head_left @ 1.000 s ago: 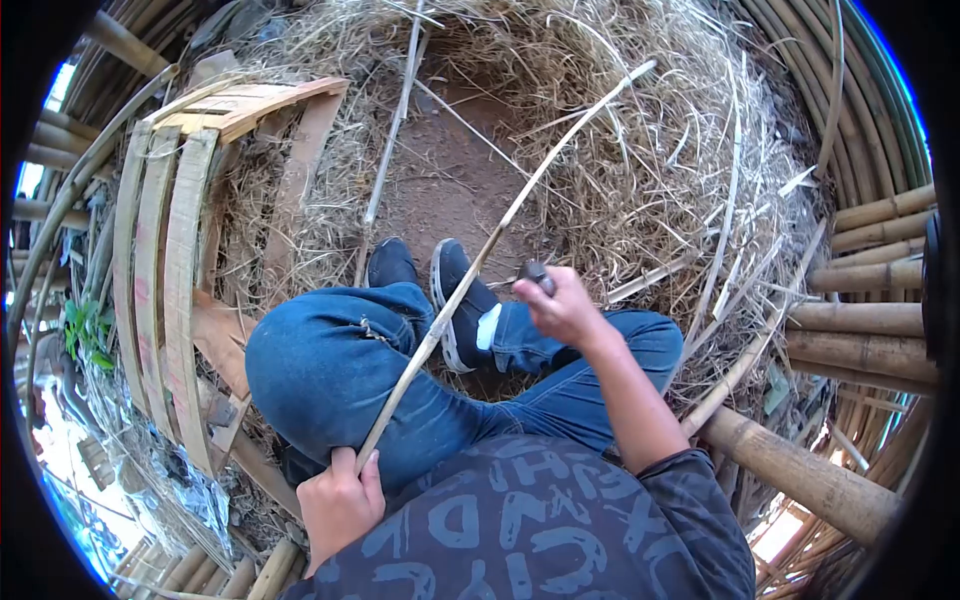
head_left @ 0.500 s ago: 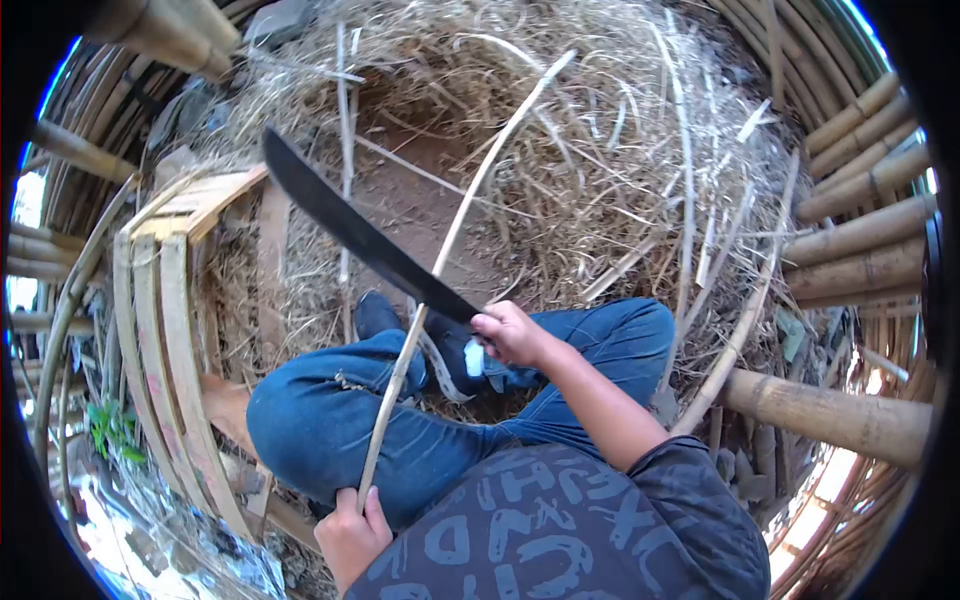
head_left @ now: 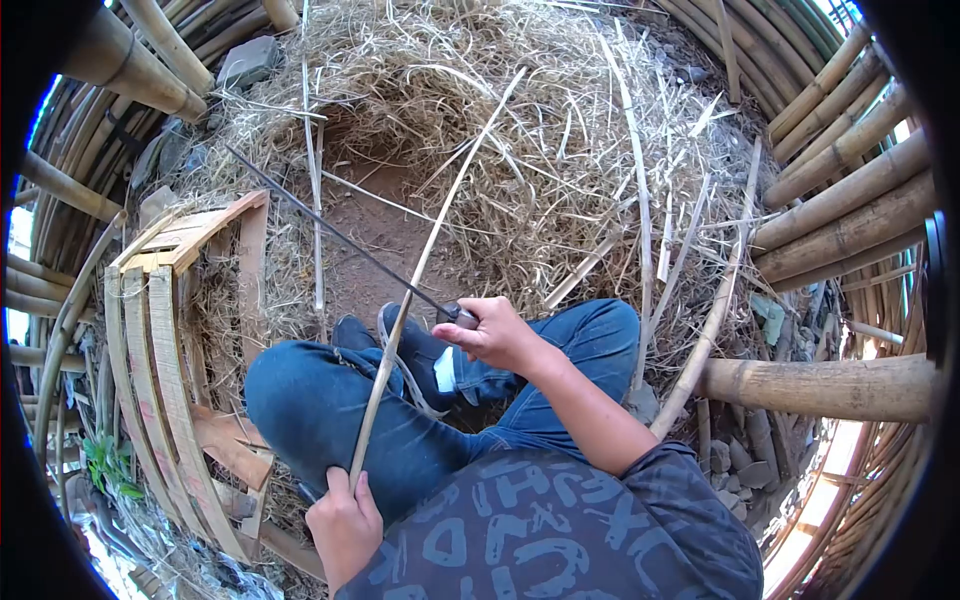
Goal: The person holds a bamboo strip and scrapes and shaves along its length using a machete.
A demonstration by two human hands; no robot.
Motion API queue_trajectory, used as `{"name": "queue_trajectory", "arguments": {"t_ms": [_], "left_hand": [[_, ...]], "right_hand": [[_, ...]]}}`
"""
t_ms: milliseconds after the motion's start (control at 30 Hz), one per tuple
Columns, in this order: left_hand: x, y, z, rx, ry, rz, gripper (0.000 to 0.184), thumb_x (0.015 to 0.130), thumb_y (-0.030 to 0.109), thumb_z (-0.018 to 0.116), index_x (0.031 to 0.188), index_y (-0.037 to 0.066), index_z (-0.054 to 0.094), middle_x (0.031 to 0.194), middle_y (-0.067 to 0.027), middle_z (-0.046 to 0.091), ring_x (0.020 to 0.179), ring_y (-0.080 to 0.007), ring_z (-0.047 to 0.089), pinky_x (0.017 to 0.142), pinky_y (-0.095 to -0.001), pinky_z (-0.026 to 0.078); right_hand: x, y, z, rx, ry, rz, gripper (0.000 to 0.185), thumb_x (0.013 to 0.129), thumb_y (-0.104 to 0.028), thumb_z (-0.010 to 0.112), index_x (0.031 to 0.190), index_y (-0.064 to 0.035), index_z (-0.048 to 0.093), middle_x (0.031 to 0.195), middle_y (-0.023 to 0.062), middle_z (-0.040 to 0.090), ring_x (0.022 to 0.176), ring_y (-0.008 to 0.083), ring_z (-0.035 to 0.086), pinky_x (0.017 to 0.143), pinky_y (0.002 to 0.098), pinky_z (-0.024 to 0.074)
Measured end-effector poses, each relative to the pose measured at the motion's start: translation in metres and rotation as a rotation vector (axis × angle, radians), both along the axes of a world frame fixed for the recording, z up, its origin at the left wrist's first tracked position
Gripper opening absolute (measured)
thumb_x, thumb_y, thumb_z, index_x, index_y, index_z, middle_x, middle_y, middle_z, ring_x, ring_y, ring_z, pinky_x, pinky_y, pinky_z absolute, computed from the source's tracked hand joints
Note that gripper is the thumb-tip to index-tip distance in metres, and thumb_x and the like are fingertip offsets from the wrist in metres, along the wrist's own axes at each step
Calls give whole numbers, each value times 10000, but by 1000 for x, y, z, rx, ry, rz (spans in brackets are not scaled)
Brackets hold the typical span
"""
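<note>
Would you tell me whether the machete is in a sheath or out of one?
Out: the machete's dark blade shows bare from the right hand to its tip, crossing the long strip in the left hand.

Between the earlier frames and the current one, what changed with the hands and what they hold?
The machete has swung: first its blade was out of sight, next it showed its broad face, and now it appears nearly edge-on, crossing the strip. Nothing was grasped or released: the right hand keeps the machete, the left hand the strip's near end.
</note>
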State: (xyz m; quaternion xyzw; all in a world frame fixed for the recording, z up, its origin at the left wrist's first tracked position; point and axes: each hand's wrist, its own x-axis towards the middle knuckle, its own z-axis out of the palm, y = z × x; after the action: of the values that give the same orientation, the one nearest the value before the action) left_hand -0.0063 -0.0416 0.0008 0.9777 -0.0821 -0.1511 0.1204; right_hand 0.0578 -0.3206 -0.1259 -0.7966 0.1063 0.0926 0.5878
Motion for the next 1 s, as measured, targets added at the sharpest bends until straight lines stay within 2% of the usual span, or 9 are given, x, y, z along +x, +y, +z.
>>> {"name": "queue_trajectory", "arguments": {"t_ms": [333,400,467,600,633,667,733,867,1000], "left_hand": [[-38,14,19,-33,-12,70,222,944,204,563,834,37,466,583,-215,562,586,-437,590,528,-519,429],[-50,26,18,-44,-43,88,233,939,198,571,809,29,475,589,-214,557,593,-435,586,535,-520,420],[-61,36,22,-89,-76,90,224,933,181,574,803,22,484,598,-217,553,605,-437,579,541,-520,411],[-76,52,36,24,-231,97,209,929,164,570,805,12,499,641,-239,570,630,-452,575,544,-517,405],[-76,49,41,59,-241,64,196,931,156,561,814,11,500,654,-246,575,636,-456,577,543,-521,403],[-75,45,41,67,-254,41,196,931,156,561,814,11,500,654,-246,575,636,-456,577,543,-521,403],[-72,40,34,29,-227,6,194,933,151,554,818,9,491,648,-244,573,634,-456,579,539,-521,400],[-55,38,10,-183,-71,-26,198,959,145,511,821,6,484,621,-242,548,618,-457,570,537,-518,398],[-43,18,-2,-306,32,-74,207,972,158,489,830,8,499,621,-246,547,610,-448,575,530,-519,397]], "right_hand": [[-35,10,31,62,3,22,567,848,-508,691,738,43,616,581,79,549,568,129,469,544,346,426],[-44,12,37,25,-48,38,573,842,-493,713,620,-9,500,519,17,453,518,98,422,484,315,383],[-55,12,47,2,-80,72,578,836,-493,718,626,-1,500,517,32,446,520,107,406,487,322,381],[-69,9,62,-94,-179,139,588,818,-493,735,638,13,498,513,73,419,522,131,358,490,341,372],[-71,7,62,-144,-195,148,601,809,-515,731,642,17,509,513,104,454,488,175,405,500,355,395],[-72,7,64,-136,-206,124,601,809,-515,731,642,17,509,513,104,454,488,175,405,500,355,395],[-75,1,72,-284,-129,154,649,804,-624,659,748,23,647,657,198,634,657,339,661,634,406,506],[-82,-13,67,-211,-137,57,642,816,-615,649,746,23,656,704,199,664,702,350,672,677,401,523],[-90,-27,44,-162,-143,-93,612,838,-571,658,713,28,646,608,184,613,561,271,617,563,373,478]]}}
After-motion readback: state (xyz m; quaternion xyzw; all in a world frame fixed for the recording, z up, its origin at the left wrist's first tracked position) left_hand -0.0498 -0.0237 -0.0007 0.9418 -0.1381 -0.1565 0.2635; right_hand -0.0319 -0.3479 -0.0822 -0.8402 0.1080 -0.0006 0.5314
